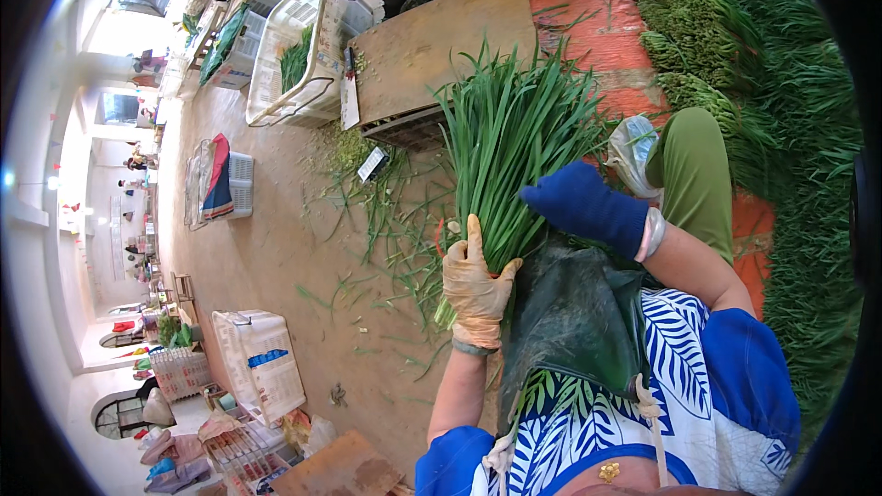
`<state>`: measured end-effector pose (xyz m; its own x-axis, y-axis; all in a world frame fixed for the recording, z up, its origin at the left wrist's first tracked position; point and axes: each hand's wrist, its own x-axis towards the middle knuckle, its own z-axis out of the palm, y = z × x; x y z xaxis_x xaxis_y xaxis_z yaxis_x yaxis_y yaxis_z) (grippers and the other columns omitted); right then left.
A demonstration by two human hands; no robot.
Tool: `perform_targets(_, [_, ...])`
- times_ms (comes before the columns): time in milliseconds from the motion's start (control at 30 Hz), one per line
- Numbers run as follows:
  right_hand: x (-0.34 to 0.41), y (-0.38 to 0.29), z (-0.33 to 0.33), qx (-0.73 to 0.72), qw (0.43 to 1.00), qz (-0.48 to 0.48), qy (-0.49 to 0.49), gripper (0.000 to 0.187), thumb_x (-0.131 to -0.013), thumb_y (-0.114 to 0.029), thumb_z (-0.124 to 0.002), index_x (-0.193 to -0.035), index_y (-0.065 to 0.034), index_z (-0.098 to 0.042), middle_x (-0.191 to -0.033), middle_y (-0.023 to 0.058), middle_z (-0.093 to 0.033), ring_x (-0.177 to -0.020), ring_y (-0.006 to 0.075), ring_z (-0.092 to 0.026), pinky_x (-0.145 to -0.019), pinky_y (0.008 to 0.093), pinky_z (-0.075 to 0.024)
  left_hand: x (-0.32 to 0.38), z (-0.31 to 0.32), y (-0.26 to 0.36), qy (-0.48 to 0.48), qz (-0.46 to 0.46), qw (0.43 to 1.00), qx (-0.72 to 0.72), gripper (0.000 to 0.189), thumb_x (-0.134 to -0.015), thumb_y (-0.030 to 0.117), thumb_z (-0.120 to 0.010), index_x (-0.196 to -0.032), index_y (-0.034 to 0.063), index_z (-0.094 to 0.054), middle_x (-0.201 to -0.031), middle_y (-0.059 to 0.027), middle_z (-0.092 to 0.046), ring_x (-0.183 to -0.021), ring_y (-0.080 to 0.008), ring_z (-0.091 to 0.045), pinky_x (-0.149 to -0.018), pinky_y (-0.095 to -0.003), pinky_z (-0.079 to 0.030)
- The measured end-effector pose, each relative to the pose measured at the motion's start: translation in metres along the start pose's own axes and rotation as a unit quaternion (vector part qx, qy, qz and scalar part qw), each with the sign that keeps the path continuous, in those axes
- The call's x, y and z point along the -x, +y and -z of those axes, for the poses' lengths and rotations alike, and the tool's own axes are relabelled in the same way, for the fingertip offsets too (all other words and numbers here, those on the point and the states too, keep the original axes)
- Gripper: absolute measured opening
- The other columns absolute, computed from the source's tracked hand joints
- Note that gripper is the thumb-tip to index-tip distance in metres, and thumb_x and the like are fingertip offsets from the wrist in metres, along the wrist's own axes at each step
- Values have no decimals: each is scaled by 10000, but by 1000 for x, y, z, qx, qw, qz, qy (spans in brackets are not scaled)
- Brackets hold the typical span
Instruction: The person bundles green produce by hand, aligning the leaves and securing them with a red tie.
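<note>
A thick bundle of garlic chives (513, 145) lies in front of me, its leaf tips spread over the near side of a wooden board. My left hand (477, 282), in a pale orange rubber glove, grips the bundle low down, index finger stretched along the leaves. A red band shows at this hand. The cut stem ends poke out beside the wrist. My right hand (586, 207), in a dark blue knitted glove, is curled against the right side of the leaves; whether it grips any is hidden. A dark green apron (572, 324) covers my lap.
The wooden board (441, 48) rests on a dark crate, with a knife (350, 86) at its left edge. Stacked chive bundles (710, 34) line the right side on an orange sheet (592, 27). A white plastic basket (275, 76) stands beyond. Trimmings (386, 220) litter the floor. Another person sits across.
</note>
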<state>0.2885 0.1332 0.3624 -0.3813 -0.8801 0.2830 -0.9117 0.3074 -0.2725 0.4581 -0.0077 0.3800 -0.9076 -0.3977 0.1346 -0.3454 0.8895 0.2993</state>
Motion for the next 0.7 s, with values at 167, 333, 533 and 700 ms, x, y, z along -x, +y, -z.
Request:
perform_targets(167, [11, -29, 21, -101, 991, 80, 34, 138, -766, -206, -626, -888, -141, -614, -597, 39, -548, -510, 259, -582, -431, 391, -414, 0, 6, -1, 71, -120, 988, 69, 584, -702, 179, -789, -1247, 113, -590, -1043, -90, -569, -964, -283, -533, -838, -376, -449])
perform_targets(333, [3, -36, 16, -224, 974, 28, 29, 370, -779, -214, -656, -1131, -121, -590, -767, 88, -597, -634, 284, -613, -518, 396, -460, 4, 13, -11, 32, -156, 958, 240, 212, -812, 43, -654, -1024, 45, -655, -892, -79, -656, -840, -268, -589, -774, -356, -473])
perform_targets(533, [13, -36, -21, -227, 971, 34, 69, 538, -760, -208, -652, -1258, -69, -504, -1038, 137, -597, -790, 306, -636, -614, 427, -506, 55, 31, -75, 36, 219, 802, 554, 289, -917, 106, -588, -1175, -23, -588, -890, -70, -650, -845, -184, -595, -735, -320, -494])
perform_targets(700, [13, -45, -30, -153, 985, 72, 33, 504, -746, -198, -633, -1220, -63, -527, -1162, 172, -568, -761, 292, -623, -603, 418, -500, 46, 40, -146, 22, 287, 926, 245, 884, -793, 250, -751, -1454, -19, -229, -1300, -229, -485, -1123, -282, -524, -934, -372, -440])
